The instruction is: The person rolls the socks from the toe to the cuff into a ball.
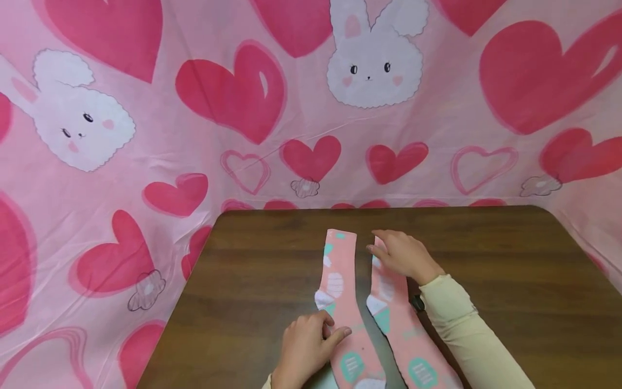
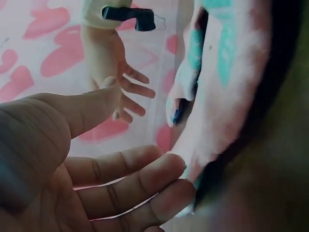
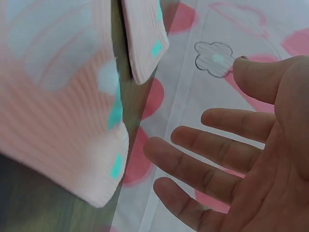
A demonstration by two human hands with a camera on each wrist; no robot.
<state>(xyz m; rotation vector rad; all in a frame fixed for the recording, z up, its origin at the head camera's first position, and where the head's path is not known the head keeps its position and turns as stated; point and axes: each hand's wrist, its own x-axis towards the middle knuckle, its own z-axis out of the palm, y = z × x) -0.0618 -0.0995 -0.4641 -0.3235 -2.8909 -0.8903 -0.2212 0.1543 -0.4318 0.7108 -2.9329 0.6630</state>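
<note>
Two pink socks with teal and white patches lie side by side on the table, cuffs pointing away from me. Over the left edge of the left sock (image 1: 340, 275), at its foot below the white heel, is my left hand (image 1: 308, 343). Its fingers are loosely bent and the thumb is apart, with nothing between them in the left wrist view. My right hand (image 1: 403, 253) is at the cuff of the right sock (image 1: 405, 329), overlapping it in the head view. In the right wrist view its fingers are spread and relaxed, beside the ribbed cuff (image 3: 99, 179), holding nothing. The socks' toes run toward the bottom edge.
The brown wooden table (image 1: 243, 286) has rounded far corners. Behind and to the left hangs a pink cloth (image 1: 291, 108) printed with hearts and rabbits, close to the table's edges. A dark device (image 2: 128, 18) is strapped at the right sleeve's cuff.
</note>
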